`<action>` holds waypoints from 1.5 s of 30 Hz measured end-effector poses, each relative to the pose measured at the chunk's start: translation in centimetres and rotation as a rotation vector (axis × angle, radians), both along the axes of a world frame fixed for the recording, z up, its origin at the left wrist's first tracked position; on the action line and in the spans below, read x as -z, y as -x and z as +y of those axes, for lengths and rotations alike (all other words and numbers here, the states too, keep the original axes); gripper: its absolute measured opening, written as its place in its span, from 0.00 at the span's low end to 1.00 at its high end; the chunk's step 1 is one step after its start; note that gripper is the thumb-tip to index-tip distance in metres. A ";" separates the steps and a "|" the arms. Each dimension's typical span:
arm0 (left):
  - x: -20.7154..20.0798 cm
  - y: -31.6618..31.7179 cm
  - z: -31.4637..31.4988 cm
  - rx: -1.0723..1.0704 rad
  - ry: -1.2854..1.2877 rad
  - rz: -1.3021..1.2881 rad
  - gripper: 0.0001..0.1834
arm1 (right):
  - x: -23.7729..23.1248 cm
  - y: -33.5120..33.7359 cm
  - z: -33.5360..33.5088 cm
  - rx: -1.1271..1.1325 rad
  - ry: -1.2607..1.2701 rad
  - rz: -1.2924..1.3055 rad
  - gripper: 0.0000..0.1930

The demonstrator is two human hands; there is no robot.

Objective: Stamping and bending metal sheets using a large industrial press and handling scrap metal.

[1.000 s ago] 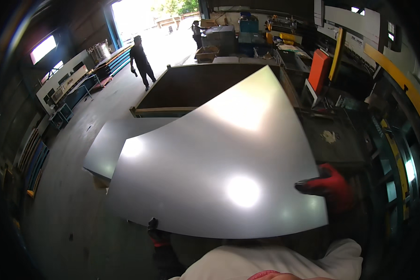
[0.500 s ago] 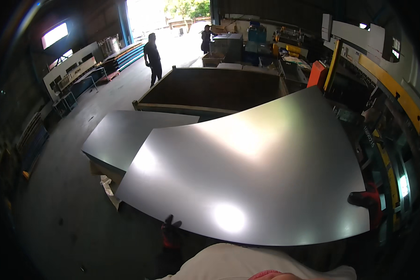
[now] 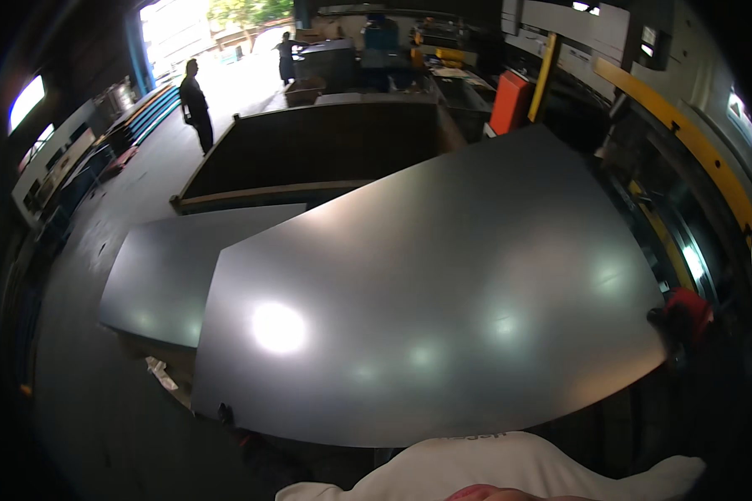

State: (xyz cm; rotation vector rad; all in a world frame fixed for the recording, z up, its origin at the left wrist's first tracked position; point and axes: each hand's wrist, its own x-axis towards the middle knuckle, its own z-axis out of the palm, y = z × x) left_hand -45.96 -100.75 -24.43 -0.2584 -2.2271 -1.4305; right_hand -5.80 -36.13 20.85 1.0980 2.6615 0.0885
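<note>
A large grey metal sheet (image 3: 443, 292) fills the middle of the view, held flat in front of me. My right hand (image 3: 681, 321), in a red and black glove, grips the sheet's right near corner. My left hand (image 3: 230, 417), in a dark glove, holds the sheet's left near corner and is mostly hidden under the edge. A second grey sheet (image 3: 171, 271) lies lower to the left, partly covered by the one I carry.
A long dark bin (image 3: 317, 154) stands beyond the sheets. A machine with a yellow rail (image 3: 685, 142) runs along the right. Two people stand far off: one (image 3: 196, 104) on the open floor, another (image 3: 286, 58) near the bright doorway. Racks line the left wall.
The sheet has swung to the right toward the machine. My right hand has gone right with its corner, and my left hand has shifted along the near edge.
</note>
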 end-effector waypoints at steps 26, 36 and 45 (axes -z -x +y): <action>-40.6 6.8 14.0 0.383 -0.319 0.339 0.17 | 13.7 -17.6 8.8 0.140 -0.124 1.269 0.09; -42.6 -0.6 36.5 0.593 -0.495 0.108 0.12 | 9.5 -33.3 26.8 0.184 -0.145 1.187 0.09; -40.4 -8.8 49.8 0.943 -0.539 -0.137 0.08 | 10.5 -38.2 40.1 0.743 0.245 1.289 0.14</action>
